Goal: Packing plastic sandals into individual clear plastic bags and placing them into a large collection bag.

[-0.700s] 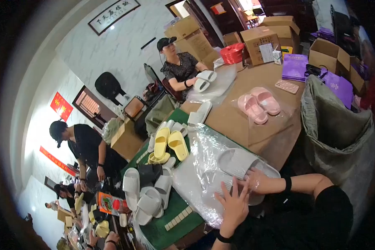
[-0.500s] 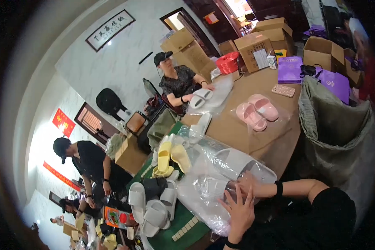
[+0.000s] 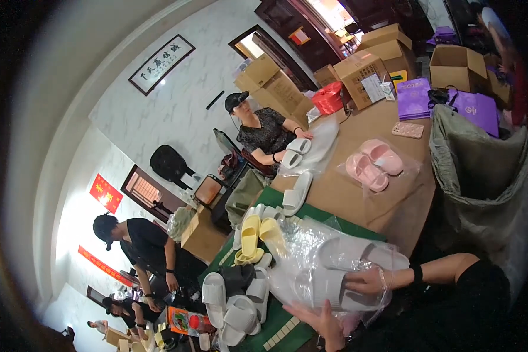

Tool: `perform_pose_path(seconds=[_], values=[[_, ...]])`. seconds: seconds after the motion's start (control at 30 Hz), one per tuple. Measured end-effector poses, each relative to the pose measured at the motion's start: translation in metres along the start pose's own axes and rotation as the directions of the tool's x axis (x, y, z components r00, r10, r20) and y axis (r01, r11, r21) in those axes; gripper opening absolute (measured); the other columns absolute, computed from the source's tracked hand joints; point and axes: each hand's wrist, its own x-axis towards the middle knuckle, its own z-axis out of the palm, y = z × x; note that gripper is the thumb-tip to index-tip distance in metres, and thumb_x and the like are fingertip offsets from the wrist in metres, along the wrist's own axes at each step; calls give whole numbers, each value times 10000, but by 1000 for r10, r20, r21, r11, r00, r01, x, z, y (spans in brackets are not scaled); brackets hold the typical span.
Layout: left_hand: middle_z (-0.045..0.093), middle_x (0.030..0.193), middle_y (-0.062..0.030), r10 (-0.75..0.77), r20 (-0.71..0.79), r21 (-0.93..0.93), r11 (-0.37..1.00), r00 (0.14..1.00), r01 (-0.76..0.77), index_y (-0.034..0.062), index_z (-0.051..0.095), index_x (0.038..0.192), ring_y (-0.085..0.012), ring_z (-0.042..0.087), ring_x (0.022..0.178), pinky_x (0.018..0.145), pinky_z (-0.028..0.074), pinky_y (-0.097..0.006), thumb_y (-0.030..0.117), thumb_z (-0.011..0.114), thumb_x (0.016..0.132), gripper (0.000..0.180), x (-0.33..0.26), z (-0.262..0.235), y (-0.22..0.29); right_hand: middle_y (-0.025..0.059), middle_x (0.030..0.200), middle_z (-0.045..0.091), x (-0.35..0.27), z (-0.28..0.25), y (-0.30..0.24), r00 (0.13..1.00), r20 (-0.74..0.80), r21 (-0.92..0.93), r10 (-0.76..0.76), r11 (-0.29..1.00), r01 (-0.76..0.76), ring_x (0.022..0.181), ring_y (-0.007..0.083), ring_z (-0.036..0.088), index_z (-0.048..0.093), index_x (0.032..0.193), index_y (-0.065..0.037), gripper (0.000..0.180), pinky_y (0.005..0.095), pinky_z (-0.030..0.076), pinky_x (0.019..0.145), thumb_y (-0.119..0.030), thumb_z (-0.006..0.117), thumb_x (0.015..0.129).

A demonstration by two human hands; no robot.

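A pair of light grey slippers lies in a clear plastic bag at the near side of the table. My right hand reaches in from the right, its fingers at the foot opening of the nearer slipper, gripping it by the strap; the fingertips are partly hidden. My left hand is open against the bag's near edge, fingers stretched out below the slipper's toe end. Left of the bag are yellow slippers, white slippers and a dark grey slipper.
Pink slippers lie on clear plastic farther back, near a phone. Across the table a co-worker handles white slippers. A large woven sack stands at the right. Cardboard boxes and purple bags sit behind.
My hands have come apart: the left has dropped left and down, while the right now sits at the slipper's opening. The bagged slippers have shifted, and the whole view has swung slightly.
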Motion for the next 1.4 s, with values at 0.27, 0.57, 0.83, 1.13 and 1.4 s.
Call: perform_pose_path(seconds=[0.27,0.57,0.83,1.13,1.4], values=[[470,1274,-148,-674,615,-531,28,408,847,42,350,1327,-325,488,1132,969,391,-505,93,490,897,455,-24,-19,-68,174,878,594,-17,15,32,948,317,-245,18,968,63,845,374,511,574,1092,-79,373,443,378,771,-354,553,840],[453,1308,-142,-699,585,-436,156,411,886,60,344,1340,-321,454,1187,1009,361,-496,33,541,851,528,-61,15,-71,249,810,560,45,22,42,991,127,-152,-29,987,48,739,388,522,498,1217,-108,461,464,400,670,-358,533,832],[516,1245,-171,-642,497,-785,-47,583,618,-8,415,1279,-335,478,1177,1029,359,-453,46,527,852,444,6,-13,-14,179,1311,427,46,-46,-11,937,190,-359,-292,868,343,1169,367,434,434,1336,-215,593,475,331,979,-471,577,820],[598,1007,-122,-448,437,-229,783,780,578,-27,526,1089,-164,578,849,714,497,-221,47,507,894,210,-13,4,21,94,1485,209,36,-94,-41,801,246,-388,-546,701,598,1371,329,164,317,1388,-370,830,616,44,1057,-589,661,665],[603,699,-92,-578,735,-41,482,353,875,-9,568,953,-151,567,576,489,425,-221,103,568,876,136,-6,-12,40,31,867,548,65,-86,-32,826,409,-500,-387,663,558,847,220,546,295,1406,-188,737,461,352,957,-216,616,744]])
